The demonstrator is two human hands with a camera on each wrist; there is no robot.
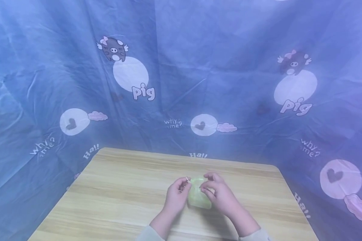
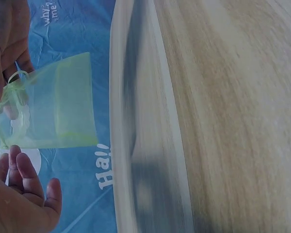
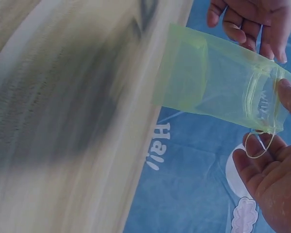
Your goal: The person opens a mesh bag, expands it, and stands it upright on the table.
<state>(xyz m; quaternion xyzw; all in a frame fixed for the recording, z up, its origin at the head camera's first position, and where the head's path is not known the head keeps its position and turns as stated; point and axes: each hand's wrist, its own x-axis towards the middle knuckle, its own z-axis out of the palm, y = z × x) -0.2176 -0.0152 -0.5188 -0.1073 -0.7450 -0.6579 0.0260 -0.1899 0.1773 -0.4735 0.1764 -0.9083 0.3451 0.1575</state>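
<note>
A sheer yellow-green drawstring pouch (image 1: pixel 200 197) hangs between both hands just above the table, its gathered mouth upward. My left hand (image 1: pixel 177 195) pinches the upper left corner, where pale drawstring ends stick out past the fingers. My right hand (image 1: pixel 220 194) grips the upper right edge. In the right wrist view, the right thumb (image 3: pixel 290 97) lies over the mouth of the pouch (image 3: pixel 218 80), and a loop of drawstring (image 3: pixel 257 150) hangs by the fingers. The left wrist view shows the left hand (image 2: pixel 26 194) below the pouch (image 2: pixel 63 107), several fingertips close to its edge.
A light wood-grain table (image 1: pixel 117 197) lies under the hands, with their shadow on it. Blue cloth (image 1: pixel 181 67) printed with pigs, hearts and lettering surrounds the table at the back and on both sides.
</note>
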